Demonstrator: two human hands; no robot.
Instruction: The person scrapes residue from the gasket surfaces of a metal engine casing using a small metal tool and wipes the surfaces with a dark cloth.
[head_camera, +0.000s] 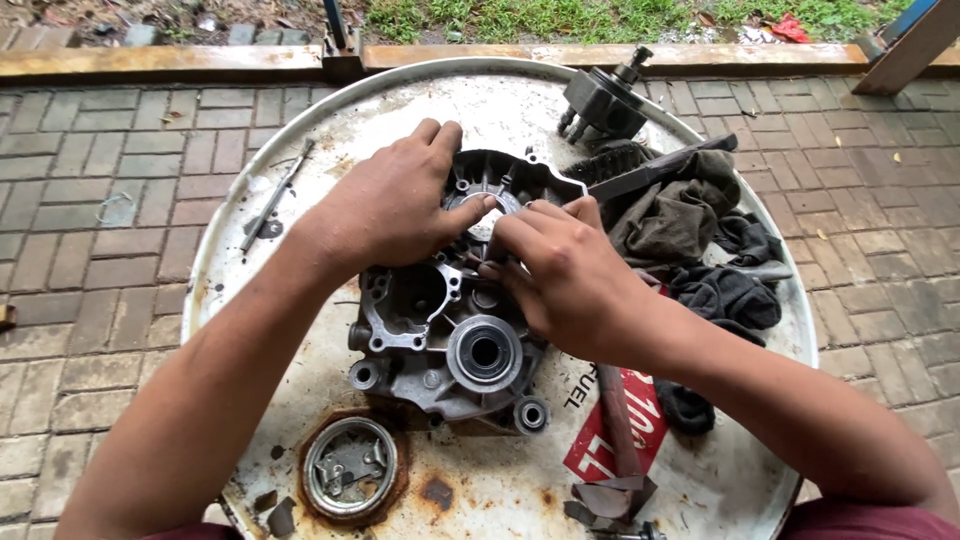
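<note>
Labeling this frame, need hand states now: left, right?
Left hand: open, fingers spread on the engine crankcase half, thumb at its upper bearing.
Right hand: fingers curled at the same bearing; whether it grips anything cannot be told.

Hidden under the hands, cut off at the edges

The left hand (390, 205) and right hand (565, 275) cover the upper middle of the engine case (440, 330), so what the fingertips pinch there cannot be told. The dark rags (700, 250) bury the brush (615, 160) except its bristles and handle. The hammer (620, 430) runs off the bottom edge, as does the near rim of the round tabletop (250, 250). The small bit by the rusty cap (350, 465) is perhaps a metal scrap.
</note>
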